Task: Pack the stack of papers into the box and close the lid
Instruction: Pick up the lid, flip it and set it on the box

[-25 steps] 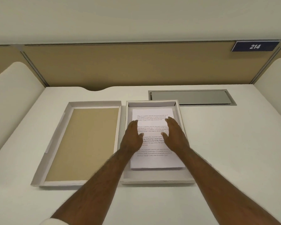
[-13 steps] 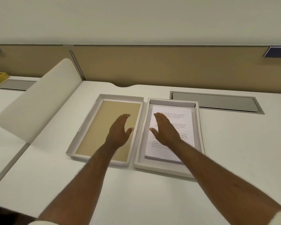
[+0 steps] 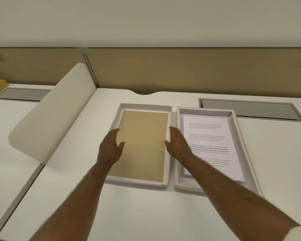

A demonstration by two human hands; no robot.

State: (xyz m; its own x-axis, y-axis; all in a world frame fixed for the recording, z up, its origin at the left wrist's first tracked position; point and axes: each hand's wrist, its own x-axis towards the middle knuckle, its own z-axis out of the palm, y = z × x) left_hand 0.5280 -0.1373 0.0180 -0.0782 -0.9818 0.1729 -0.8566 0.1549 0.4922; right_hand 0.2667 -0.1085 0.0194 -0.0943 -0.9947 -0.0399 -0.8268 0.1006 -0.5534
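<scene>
Head view: lid [image 3: 142, 145] lies between spread left hand [image 3: 110, 148] and spread right hand [image 3: 178, 146].

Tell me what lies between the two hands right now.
In the head view, the lid's tan inner face spans the gap between the left hand and right hand; nothing else lies there.

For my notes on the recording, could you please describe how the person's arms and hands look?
Both forearms are bare. The left hand and right hand wear no gloves, rings or watch. A light cream sleeve cuff shows at the right arm's lower edge.
</scene>
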